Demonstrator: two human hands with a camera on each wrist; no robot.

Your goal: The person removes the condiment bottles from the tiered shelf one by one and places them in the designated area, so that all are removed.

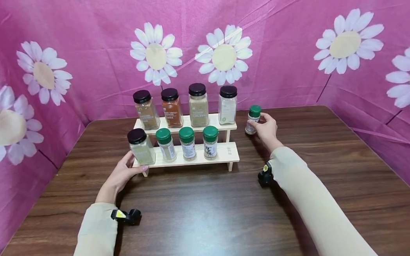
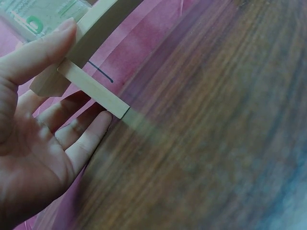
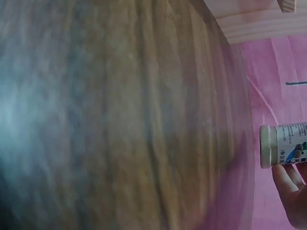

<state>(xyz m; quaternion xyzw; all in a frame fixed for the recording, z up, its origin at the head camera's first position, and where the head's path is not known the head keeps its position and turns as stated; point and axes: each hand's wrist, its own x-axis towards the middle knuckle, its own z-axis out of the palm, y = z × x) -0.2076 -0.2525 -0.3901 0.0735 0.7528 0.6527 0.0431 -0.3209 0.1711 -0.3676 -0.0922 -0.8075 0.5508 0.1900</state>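
The right hand (image 1: 266, 129) pinches a small green-capped spice jar (image 1: 252, 119) upright on the tabletop (image 1: 210, 214), just beside the wooden two-step spice rack (image 1: 189, 159). The left hand (image 1: 123, 173), fingers spread and relaxed, touches the rack's lower left end, its thumb by the black-lidded jar (image 1: 140, 146).

The rack (image 1: 189, 160) stands on the table (image 1: 210, 214) ahead of me, 4 jars (image 1: 186, 105) on its upper step behind 4 more (image 1: 176, 144) on the lower. My left hand (image 1: 121, 174) is at its left end; my right hand (image 1: 266, 130) holds a bottle (image 1: 253, 119) just right of it
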